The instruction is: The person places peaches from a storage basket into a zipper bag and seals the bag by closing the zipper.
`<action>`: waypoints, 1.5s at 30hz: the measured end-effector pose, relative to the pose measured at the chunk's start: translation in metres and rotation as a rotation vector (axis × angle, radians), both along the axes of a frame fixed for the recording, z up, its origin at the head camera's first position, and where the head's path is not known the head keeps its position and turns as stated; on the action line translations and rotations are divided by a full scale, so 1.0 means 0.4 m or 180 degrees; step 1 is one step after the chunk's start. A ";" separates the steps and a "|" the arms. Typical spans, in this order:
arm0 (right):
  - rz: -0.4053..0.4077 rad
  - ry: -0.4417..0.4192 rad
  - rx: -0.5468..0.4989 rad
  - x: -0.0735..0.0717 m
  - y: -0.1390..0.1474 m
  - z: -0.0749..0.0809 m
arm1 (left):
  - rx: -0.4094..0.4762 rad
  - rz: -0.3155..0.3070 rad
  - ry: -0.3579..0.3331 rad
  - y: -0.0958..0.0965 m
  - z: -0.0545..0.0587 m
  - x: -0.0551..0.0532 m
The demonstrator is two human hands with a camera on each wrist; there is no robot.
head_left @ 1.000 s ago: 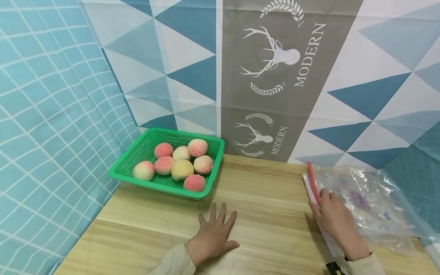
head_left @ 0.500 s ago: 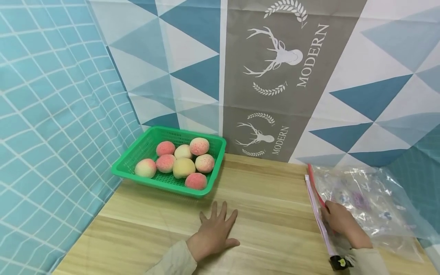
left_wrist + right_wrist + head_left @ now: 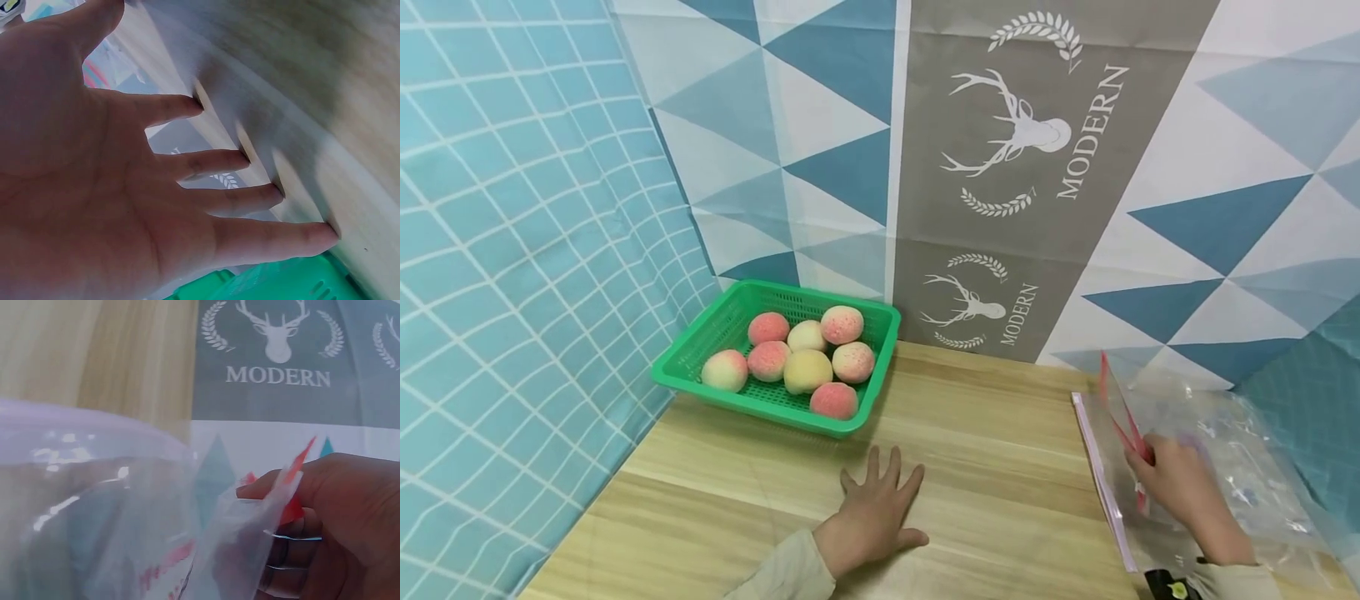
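My right hand (image 3: 1183, 487) pinches the red zip edge of a clear zip bag (image 3: 1232, 454) printed with small figures. In the right wrist view, the thumb and fingers (image 3: 369, 506) grip this red strip (image 3: 291, 511), which is lifted off the table. Under it lies a second clear zip bag with a pale purple zip edge (image 3: 1103, 483). My left hand (image 3: 872, 518) is spread, its fingertips touching the table in the left wrist view. Just beyond it, a green plastic basket (image 3: 737, 402) holds several pink and yellowish peaches (image 3: 808, 372).
The wooden table (image 3: 985, 433) runs between the basket and the bags. A patterned cloth backdrop (image 3: 985, 208) rises at the back, and a blue checked cloth (image 3: 512, 250) borders the left side.
My right hand has raised the red-edged bag and drawn it rightward, away from the purple-edged one. My left hand stays spread in place. The head view has shifted slightly.
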State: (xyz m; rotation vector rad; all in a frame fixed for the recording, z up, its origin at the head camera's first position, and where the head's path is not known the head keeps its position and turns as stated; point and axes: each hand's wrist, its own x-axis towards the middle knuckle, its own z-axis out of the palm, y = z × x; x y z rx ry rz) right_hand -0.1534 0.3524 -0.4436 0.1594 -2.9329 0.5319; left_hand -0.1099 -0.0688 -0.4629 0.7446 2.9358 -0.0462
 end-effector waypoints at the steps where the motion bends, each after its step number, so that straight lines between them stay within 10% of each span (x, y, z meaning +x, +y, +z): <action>1: -0.0002 0.0116 0.0024 0.002 -0.002 0.003 | -0.0002 -0.0006 0.0008 0.000 0.001 0.001; 7: -0.0002 0.0411 0.0047 0.009 -0.017 0.022 | -0.0023 -0.0007 0.0043 0.000 0.004 0.002; 23: -0.0190 0.0104 0.0064 0.094 -0.099 0.111 | -0.0128 -0.0082 0.0014 0.015 0.016 -0.002; 30: -0.0080 0.0149 0.0083 0.102 -0.146 0.140 | 0.0237 -0.0331 0.0012 0.016 0.044 -0.026; 36: -0.0084 0.0104 0.0097 0.089 -0.171 0.146 | 0.1168 -0.0772 0.0260 0.038 0.058 -0.089; 45: 0.0015 0.0191 -0.0147 0.117 -0.231 0.144 | 0.3525 -0.0529 -0.0902 0.071 0.073 -0.132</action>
